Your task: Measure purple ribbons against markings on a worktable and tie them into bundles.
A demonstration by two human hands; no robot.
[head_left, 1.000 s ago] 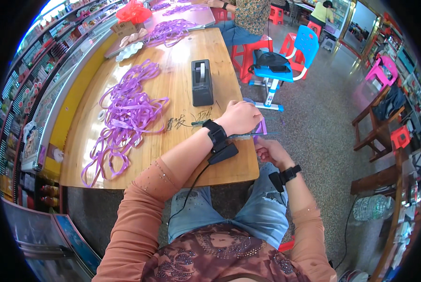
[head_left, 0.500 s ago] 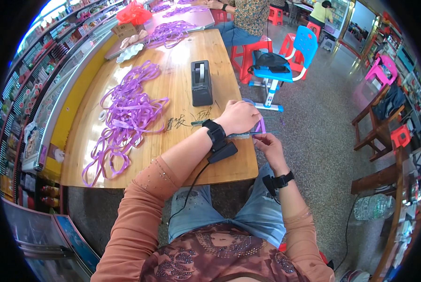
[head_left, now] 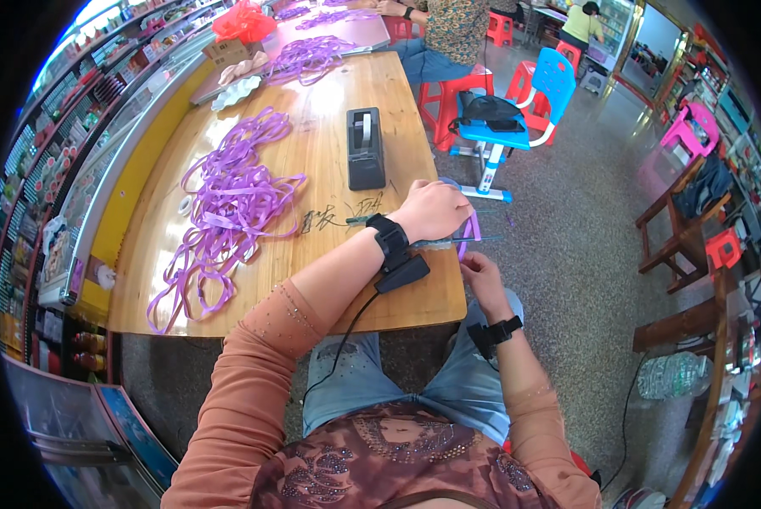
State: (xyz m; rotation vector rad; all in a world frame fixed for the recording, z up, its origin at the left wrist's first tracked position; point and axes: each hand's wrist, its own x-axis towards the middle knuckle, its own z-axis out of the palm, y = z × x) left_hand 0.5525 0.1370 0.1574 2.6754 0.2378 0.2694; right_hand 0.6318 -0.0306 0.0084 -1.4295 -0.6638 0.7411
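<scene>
At the right edge of the wooden table (head_left: 329, 280), my left hand (head_left: 435, 210) bends over something mostly hidden beneath it, with its fingers curled down. Thin dark rods (head_left: 491, 238) and a bluish rounded edge show beside that hand. A purple ribbon (head_left: 473, 226) comes out from under the fingers and hangs past the table edge. Just below, my right hand (head_left: 484, 278) pinches at the ribbon's lower end, thumb and fingertips together. A big tangled heap of purple ribbon (head_left: 236, 195) lies on the left half of the table. Beyond my left hand stands a black tape dispenser (head_left: 366, 165).
Each wrist wears a black strap device; a cable runs from the left one (head_left: 403, 274). Farther up the table are more ribbons (head_left: 308, 59), a red plastic bag (head_left: 243, 25) and a seated person (head_left: 452, 38). A blue chair (head_left: 554, 85) stands right of the table.
My right hand has come down and slightly nearer my body, its fingers drawing closer together. The left hand stays in nearly the same place.
</scene>
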